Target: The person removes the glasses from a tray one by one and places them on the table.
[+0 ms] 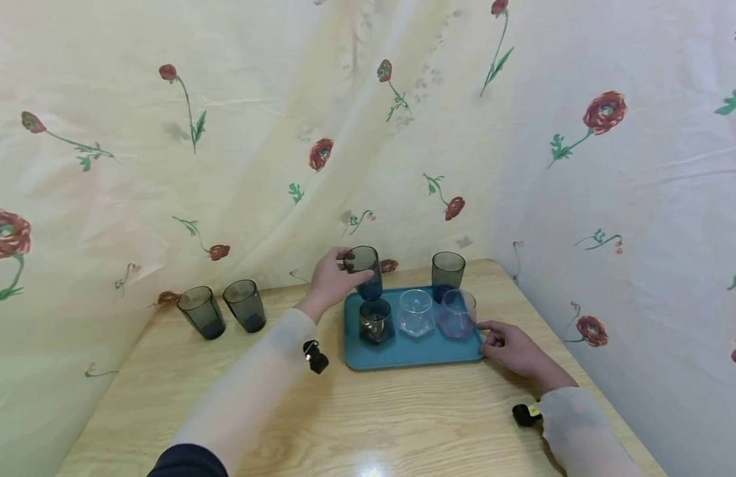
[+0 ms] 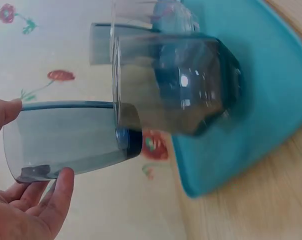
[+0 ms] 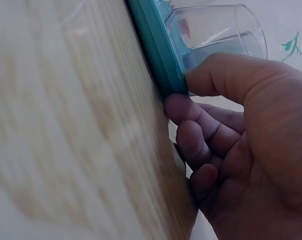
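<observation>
My left hand grips a tall smoky-grey glass near its rim, thumb on one side and fingers on the other. The glass is upright above the back left corner of the blue tray; in the left wrist view its base looks raised off the tray. My right hand pinches the tray's right edge, its thumb on top and its fingers curled below. On the tray stand a short dark glass, a short clear glass, a pinkish one and another tall grey glass.
Two more tall grey glasses, one left of the other, stand on the wooden table left of the tray. Flowered cloth hangs close behind the table and along its right side.
</observation>
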Available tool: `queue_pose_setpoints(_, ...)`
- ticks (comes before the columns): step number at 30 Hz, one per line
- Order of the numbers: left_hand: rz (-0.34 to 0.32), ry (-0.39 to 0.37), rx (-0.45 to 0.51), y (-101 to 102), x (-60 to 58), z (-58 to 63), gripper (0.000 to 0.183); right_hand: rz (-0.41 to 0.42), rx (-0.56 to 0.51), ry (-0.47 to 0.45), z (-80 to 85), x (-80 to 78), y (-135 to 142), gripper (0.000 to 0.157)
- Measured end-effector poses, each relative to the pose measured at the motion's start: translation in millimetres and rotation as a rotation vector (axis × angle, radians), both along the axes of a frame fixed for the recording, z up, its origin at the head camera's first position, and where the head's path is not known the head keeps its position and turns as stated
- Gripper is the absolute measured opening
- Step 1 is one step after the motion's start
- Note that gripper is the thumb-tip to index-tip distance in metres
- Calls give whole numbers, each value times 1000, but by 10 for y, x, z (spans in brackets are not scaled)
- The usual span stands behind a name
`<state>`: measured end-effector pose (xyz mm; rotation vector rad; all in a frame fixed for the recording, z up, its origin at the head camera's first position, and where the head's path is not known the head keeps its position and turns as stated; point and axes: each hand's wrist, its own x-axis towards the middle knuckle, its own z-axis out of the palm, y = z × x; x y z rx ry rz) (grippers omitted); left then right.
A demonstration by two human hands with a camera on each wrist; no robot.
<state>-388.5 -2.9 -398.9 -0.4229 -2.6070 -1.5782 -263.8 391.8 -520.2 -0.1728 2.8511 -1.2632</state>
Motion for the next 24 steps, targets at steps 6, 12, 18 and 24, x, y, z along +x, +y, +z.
queue_pose_setpoints(6, 17, -22, 9, -447, 125, -106, 78, -13, 26, 39, -10, 0, -16, 48)
queue_pose_setpoints(12, 43, -76, -1, -775, 315, -228, 78, -33, 50, 79, -27, -5, -54, 47)
queue_pose_setpoints(18, 95, -74, -50, -1030, 493, -299, 82, -45, 57, 97, -34, -26, -114, 47)
queue_pose_setpoints(24, 148, -55, -59, -1297, 624, -356, 82, -42, 64, 109, -32, -50, -164, 46)
